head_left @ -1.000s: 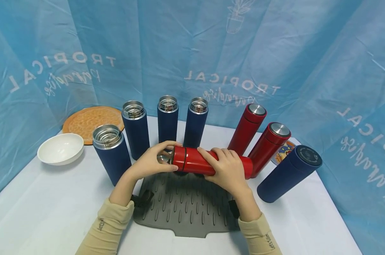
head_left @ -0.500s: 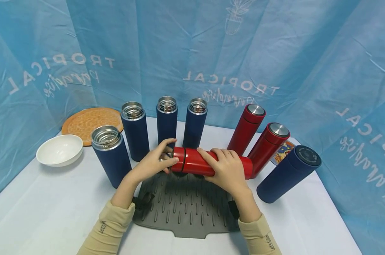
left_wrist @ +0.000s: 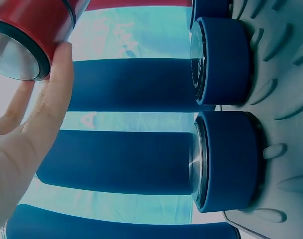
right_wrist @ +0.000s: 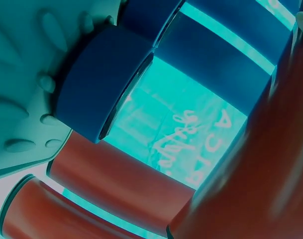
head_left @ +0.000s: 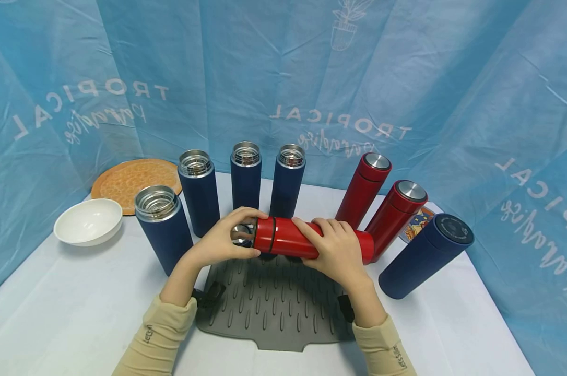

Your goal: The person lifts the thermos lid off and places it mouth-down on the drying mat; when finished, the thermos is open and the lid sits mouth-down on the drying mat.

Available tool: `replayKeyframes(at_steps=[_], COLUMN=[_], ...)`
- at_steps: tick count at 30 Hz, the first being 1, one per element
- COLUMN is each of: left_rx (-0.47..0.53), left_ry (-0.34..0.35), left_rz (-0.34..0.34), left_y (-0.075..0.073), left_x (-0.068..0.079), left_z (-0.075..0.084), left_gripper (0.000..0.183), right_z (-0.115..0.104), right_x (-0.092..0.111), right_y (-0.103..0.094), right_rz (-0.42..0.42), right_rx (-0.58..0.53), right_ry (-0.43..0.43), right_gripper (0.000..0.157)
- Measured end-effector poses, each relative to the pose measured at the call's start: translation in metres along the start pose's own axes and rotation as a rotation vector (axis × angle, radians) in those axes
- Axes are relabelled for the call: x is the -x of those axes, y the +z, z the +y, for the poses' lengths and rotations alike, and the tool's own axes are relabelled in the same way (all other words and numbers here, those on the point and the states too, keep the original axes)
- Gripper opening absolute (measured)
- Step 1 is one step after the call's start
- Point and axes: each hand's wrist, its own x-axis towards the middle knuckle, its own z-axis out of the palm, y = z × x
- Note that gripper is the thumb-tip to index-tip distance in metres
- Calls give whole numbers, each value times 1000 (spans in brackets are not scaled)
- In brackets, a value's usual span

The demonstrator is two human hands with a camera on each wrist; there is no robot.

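A red thermos [head_left: 288, 239] with a cap lies sideways in the air above a grey ribbed mat [head_left: 274, 308]. My right hand [head_left: 337, 250] grips its body from above. At the capped end, my left hand [head_left: 222, 240] holds the red cap [head_left: 263, 235] between fingers and thumb. The left wrist view shows the cap's silver top [left_wrist: 12, 55] with fingers along its edge. Under the thermos, several dark blue lids [left_wrist: 228, 162] stand on the mat, mostly hidden in the head view. The right wrist view has the red body [right_wrist: 260, 174] close up, with a blue lid [right_wrist: 101, 82] beyond.
Several uncapped blue thermoses [head_left: 163, 232] stand behind and left of the mat. Two capped red thermoses [head_left: 398, 214] and a capped blue one [head_left: 424, 256] are at right. A white bowl [head_left: 88, 222] and round orange board [head_left: 133, 183] lie left; a patterned disc [head_left: 417, 224] lies right.
Half a second ago my left fingers were loosened and turned at the cap end; now they are round the cap again. My right hand and the thermos have barely moved.
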Motion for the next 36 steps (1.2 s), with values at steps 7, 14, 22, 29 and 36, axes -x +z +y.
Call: replayKeyframes(at_steps=[7,14,22,29,36], left_rx=[-8,-9,-14,-7,2], left_ry=[-99,-157,38,16,-78], left_rz=[8,1,-39,-26,-8], left_y=[0,1,0,1,1], left_x=[0,-1,-2,-1,0], left_z=[4,1,-3,-1,-2], left_gripper=[59,65,82,63,63], right_z=[-1,-2,2,3,1], right_x=[0,0,1,1,1], right_y=[0,-1,1,2,0], right_rz=[-2,-7,-20,-22,-20], right_rx=[5,9,15,3,0], right_ry=[-10,-11,5,1,-1], right_gripper=[87,88,89,88,88])
